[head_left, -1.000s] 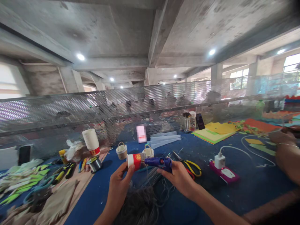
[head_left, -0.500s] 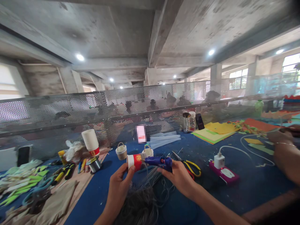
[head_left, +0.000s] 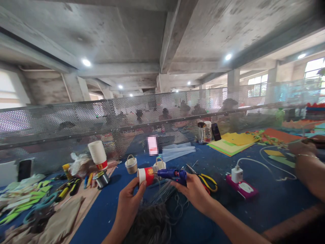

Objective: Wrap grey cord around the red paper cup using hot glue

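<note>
My left hand [head_left: 132, 196] grips a red and white paper cup [head_left: 142, 177] tipped on its side, thumb and fingers around its wall. In my right hand [head_left: 196, 191] is a blue hot glue gun [head_left: 172, 174], its nozzle pointing left at the cup's red side by a yellow emblem. Whether the nozzle touches the cup, I cannot tell. Just behind the cup stand a small handled bucket [head_left: 131, 165] and a second one [head_left: 159, 165], partly hidden by the glue gun. Clear and grey strands [head_left: 154, 220] lie under my hands.
Yellow-handled scissors [head_left: 209, 183] lie right of my right hand. A purple power strip [head_left: 242, 187] with a white charger sits farther right. At left stand stacked paper cups [head_left: 98, 155] and a wire spool [head_left: 102, 179]. A co-worker's arm [head_left: 307, 169] reaches in at right.
Almost nothing differs. The view has shifted very slightly; both hands keep the cup and the glue gun in nearly the same position.
</note>
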Action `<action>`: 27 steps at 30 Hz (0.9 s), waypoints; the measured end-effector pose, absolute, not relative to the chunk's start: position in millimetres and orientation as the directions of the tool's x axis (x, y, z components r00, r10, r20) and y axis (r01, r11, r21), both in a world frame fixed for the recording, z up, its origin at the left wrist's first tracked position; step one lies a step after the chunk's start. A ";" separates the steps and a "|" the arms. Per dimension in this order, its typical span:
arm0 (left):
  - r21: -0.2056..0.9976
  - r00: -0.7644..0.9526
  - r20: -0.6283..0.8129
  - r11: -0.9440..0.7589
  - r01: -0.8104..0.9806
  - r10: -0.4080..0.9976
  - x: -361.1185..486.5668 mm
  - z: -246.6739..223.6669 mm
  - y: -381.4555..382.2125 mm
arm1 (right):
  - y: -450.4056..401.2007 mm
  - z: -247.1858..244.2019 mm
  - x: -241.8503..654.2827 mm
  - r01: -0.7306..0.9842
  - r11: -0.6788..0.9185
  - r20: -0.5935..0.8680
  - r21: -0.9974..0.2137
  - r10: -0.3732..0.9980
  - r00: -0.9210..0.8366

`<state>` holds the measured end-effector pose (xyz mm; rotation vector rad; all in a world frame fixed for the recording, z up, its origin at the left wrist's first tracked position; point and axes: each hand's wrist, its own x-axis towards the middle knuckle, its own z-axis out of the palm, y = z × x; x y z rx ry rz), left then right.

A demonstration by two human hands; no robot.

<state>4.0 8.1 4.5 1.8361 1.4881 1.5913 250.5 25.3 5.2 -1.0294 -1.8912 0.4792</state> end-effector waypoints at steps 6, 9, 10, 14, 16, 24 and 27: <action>0.729 -0.118 0.570 -0.434 0.529 0.813 4.7 6.1 6.3 | 24.6 6.8 250.8 0.467 0.568 0.517 -0.678 0.820 -0.247; 0.715 -0.123 0.581 -0.432 0.549 0.805 5.3 6.7 5.6 | 23.6 8.3 251.4 0.470 0.568 0.512 -0.676 0.820 -0.255; 0.712 -0.124 0.584 -0.432 0.553 0.802 5.5 6.7 5.4 | 23.3 8.5 251.5 0.471 0.567 0.511 -0.676 0.821 -0.255; 0.701 -0.116 0.593 -0.440 0.562 0.797 6.2 7.7 4.6 | 23.0 8.2 251.3 0.467 0.565 0.516 -0.681 0.822 -0.241; 0.692 -0.109 0.600 -0.445 0.569 0.793 6.5 8.4 4.5 | 23.1 8.2 251.1 0.463 0.564 0.519 -0.684 0.822 -0.234; 0.628 -0.072 0.622 -0.441 0.641 0.780 5.0 4.6 5.3 | 24.5 7.7 250.7 0.455 0.560 0.522 -0.692 0.824 -0.220; 0.607 -0.057 0.632 -0.448 0.656 0.773 5.9 4.9 4.5 | 25.4 6.6 251.0 0.462 0.552 0.513 -0.694 0.830 -0.220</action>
